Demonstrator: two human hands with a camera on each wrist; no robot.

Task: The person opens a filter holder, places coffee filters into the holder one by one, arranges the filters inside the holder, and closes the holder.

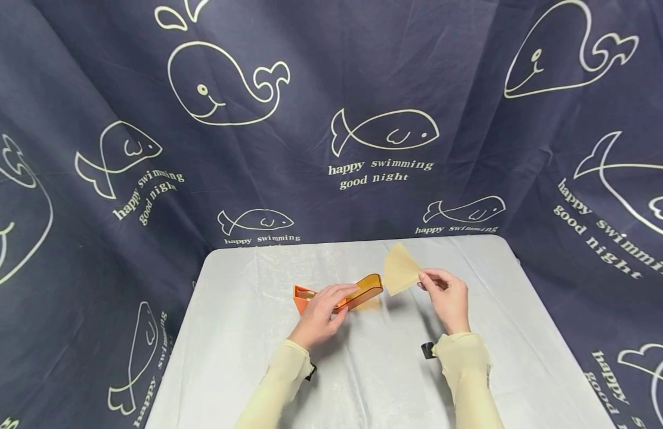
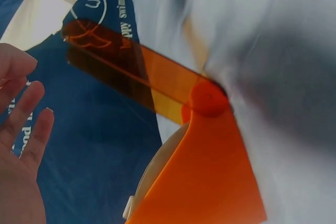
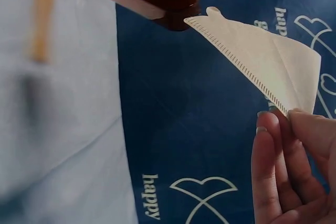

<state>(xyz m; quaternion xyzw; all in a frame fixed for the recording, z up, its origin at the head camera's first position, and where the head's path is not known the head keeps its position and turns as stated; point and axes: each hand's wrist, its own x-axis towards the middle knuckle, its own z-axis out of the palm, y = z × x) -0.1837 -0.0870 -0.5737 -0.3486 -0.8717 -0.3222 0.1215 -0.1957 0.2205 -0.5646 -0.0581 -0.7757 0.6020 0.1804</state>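
Hanging behind everything, a dark blue curtain (image 1: 310,179) printed with whales and fish surrounds a pale bench (image 1: 385,375). On it sits an orange box (image 2: 205,171), its see-through amber lid (image 1: 370,285) swung up rightward. The left hand (image 1: 322,313) is at the box, grasping nothing, fingers loosely spread. The right hand (image 1: 449,298) pinches one corner of a tan, fan-shaped paper (image 1: 400,269) near the lid's tip.
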